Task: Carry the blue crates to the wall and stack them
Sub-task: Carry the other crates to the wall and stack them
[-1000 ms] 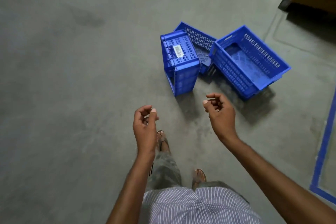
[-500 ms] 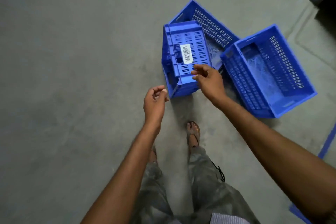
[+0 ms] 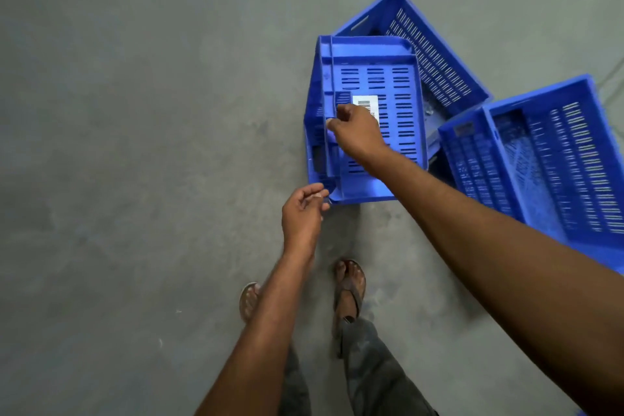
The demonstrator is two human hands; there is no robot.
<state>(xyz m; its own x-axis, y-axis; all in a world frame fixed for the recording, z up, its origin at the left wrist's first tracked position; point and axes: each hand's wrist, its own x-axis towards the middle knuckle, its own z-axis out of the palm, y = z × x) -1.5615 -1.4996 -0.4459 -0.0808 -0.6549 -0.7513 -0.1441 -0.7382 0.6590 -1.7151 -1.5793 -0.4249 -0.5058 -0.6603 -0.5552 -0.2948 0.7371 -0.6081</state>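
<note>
On the grey concrete floor [image 3: 135, 145], at about one o'clock from my feet, the nearest blue crate [image 3: 403, 159] stands tipped on its side, a slotted wall facing up at me with a white barcode label [image 3: 366, 104] stuck to it. My right hand [image 3: 356, 133] reaches across that wall, and its fingers [image 3: 335, 120] curl over the rim at the crate's nine o'clock edge, gripping it. My left hand [image 3: 300, 213] sits lower, at the crate's seven o'clock corner, fingers loosely bent and holding nothing; I cannot tell whether the fingertips touch the plastic. A second crate [image 3: 435, 54] lies open side up behind the tipped one, at its one o'clock and touching it. A third crate [image 3: 540, 162] lies upright at its three o'clock, just beside it. My sandals [image 3: 351, 287] are at six o'clock.
</note>
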